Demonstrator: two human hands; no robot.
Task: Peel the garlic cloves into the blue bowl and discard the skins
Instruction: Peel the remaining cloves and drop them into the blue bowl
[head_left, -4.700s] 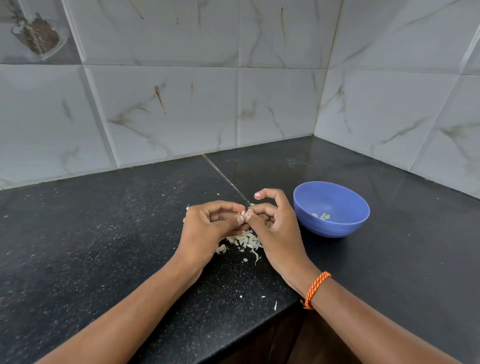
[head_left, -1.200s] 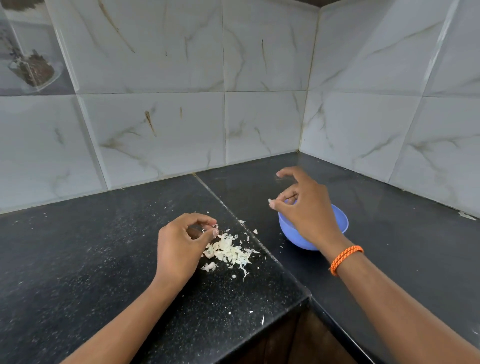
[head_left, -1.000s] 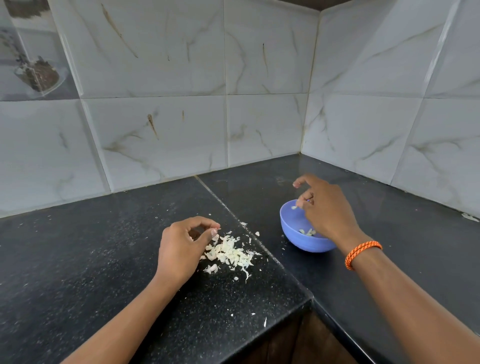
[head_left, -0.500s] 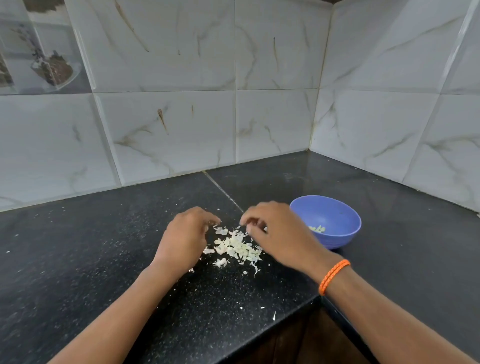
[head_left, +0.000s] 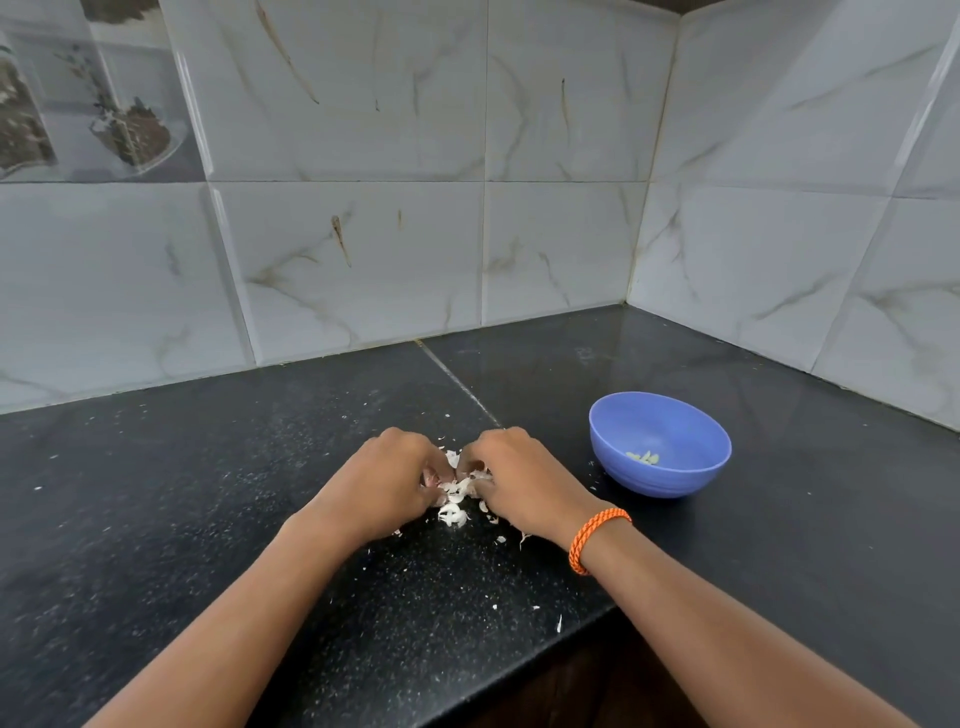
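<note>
Your left hand (head_left: 382, 480) and right hand (head_left: 519, 480) rest knuckles-up on the heap of white papery garlic skins (head_left: 457, 501) on the black speckled stone counter (head_left: 208, 519), fingers curled down into it; what each pinches, I cannot tell. The round blue plastic bowl (head_left: 660, 444), at 3 o'clock from your hands, holds a few pale peeled garlic cloves (head_left: 643, 457). A braided orange wristband (head_left: 597, 538) circles your right wrist.

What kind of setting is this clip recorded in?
Most likely a home kitchen corner: a speckled black stone countertop, glossy marble-look wall tiles, and a small blue plastic bowl beside a pile of white garlic skins.
</note>
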